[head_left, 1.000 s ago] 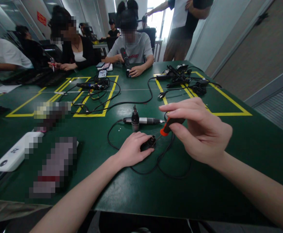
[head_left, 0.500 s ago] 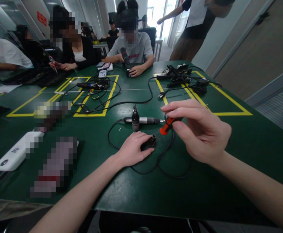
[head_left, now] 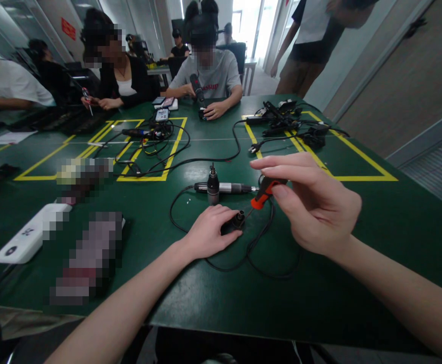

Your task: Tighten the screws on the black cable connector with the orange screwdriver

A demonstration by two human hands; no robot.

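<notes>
My left hand [head_left: 209, 233] presses down over a small black round part [head_left: 235, 222] with a metal socket, on the green table [head_left: 319, 303]. My right hand [head_left: 311, 207] pinches a screwdriver with an orange and black handle [head_left: 263, 192], its thin shaft angled down toward the socket. A black cable [head_left: 251, 253] loops round both hands. Just behind lies a silver and black pen-shaped tool [head_left: 224, 188], with a short black piece [head_left: 212, 183] standing upright on it.
Yellow taped rectangles [head_left: 160, 151] mark the table. Cables and tools lie at the back middle [head_left: 148, 135] and back right [head_left: 281, 121]. A white box [head_left: 23, 237] and blurred objects sit left. Several people sit across the table; one stands at the back right.
My right hand has turned the screwdriver a little, the handle now steeper. The standing person at the back has stepped right. My left hand has stayed put.
</notes>
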